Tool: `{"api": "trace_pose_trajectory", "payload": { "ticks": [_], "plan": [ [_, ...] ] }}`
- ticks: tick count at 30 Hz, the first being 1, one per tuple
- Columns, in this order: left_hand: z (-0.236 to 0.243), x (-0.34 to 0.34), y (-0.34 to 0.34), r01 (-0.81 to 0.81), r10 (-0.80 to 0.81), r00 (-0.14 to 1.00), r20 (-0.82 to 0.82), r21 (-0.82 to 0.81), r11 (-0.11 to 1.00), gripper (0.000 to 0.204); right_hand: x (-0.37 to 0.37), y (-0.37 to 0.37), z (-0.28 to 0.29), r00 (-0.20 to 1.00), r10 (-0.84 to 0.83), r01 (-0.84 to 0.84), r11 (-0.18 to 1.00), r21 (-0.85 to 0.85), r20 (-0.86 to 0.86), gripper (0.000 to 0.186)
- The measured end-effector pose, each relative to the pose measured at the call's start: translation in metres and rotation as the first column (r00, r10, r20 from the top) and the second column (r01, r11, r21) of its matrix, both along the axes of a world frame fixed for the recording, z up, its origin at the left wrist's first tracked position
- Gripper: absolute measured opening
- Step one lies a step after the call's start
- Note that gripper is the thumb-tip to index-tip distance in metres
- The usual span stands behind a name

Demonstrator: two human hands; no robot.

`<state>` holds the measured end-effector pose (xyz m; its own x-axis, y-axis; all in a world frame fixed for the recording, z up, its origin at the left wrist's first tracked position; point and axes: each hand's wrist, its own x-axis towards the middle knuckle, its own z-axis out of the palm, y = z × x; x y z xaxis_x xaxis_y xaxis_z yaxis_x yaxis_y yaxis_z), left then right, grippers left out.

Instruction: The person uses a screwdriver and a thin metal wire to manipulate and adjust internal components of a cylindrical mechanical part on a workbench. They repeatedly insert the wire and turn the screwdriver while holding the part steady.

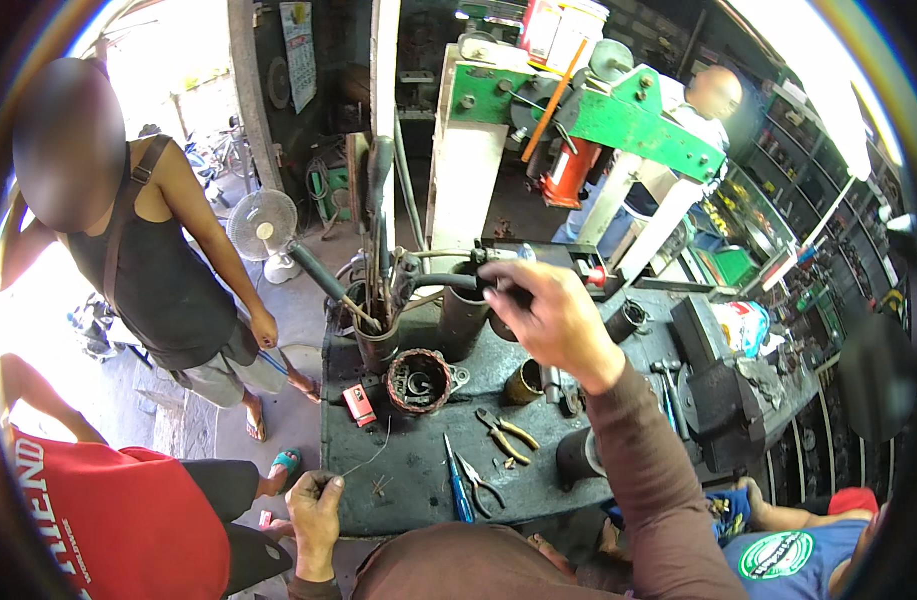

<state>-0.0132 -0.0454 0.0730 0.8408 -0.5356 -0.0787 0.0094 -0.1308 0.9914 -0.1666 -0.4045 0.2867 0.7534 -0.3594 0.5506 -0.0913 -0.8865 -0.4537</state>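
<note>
My left hand (315,512) is closed at the bench's near left edge, thumb against fingers, pinching a thin wire (370,460) that curves up over the bench. My right hand (558,320) reaches across the bench with its fingers curled. Something dark shows between them, but I cannot make it out. The fingertips are by the end of a black tool handle (448,283) above a tall metal cylinder (464,325). Between my hands sits a round motor stator with reddish windings (419,381). Yellow-handled pliers (508,436), a blue screwdriver (458,480) and long-nose pliers (480,487) lie nearer me.
A can of tools (377,345) stands at the left, next to a small red box (359,405). A vise (723,400) and a hammer (670,390) are at the right. Behind rises a green press frame (638,120). People stand at left (168,270), lower left (128,520) and lower right (808,550).
</note>
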Motion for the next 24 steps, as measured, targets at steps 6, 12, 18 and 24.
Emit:
{"api": "trace_pose_trajectory", "payload": {
  "ticks": [6, 12, 18, 24],
  "plan": [
    [0.001, -0.014, 0.01, -0.075, 0.076, 0.997, -0.012, 0.054, 0.996, 0.008, 0.109, -0.086, -0.02, 0.96, 0.018, -0.146, 0.883, -0.446, -0.278, 0.022],
    [-0.01, -0.029, 0.014, -0.158, 0.159, 0.987, -0.015, 0.047, 0.986, 0.01, 0.187, -0.115, -0.052, 0.857, -0.027, -0.251, 0.85, -0.462, -0.515, 0.026],
    [-0.017, -0.04, 0.01, -0.202, 0.197, 0.979, 0.057, 0.104, 0.974, 0.013, 0.199, -0.112, -0.065, 0.835, -0.005, -0.235, 0.901, -0.366, -0.55, 0.022],
    [-0.022, -0.033, 0.009, -0.158, 0.157, 0.987, 0.02, 0.1, 0.982, 0.014, 0.201, -0.109, -0.068, 0.758, -0.06, -0.158, 0.949, -0.272, -0.649, 0.033]
  ]
}}
